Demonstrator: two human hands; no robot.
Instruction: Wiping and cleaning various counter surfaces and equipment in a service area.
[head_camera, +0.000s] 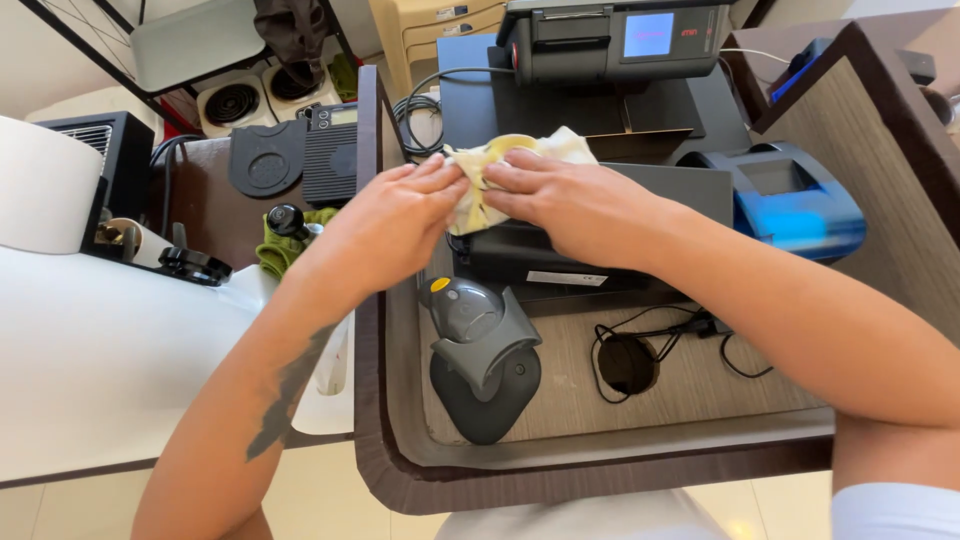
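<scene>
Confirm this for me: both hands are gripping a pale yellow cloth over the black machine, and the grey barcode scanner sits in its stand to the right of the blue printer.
Not quite. The head view shows the grey barcode scanner to the left of the blue printer, nearer the counter's front edge. The rest holds: left hand and right hand grip the pale yellow cloth over the black machine.

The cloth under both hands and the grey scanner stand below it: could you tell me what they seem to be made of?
The cloth looks like soft woven fabric, pale yellow and white, since it crumples into folds under the left hand and right hand. The scanner stand appears to be moulded grey plastic, matte with smooth rounded edges.
</scene>
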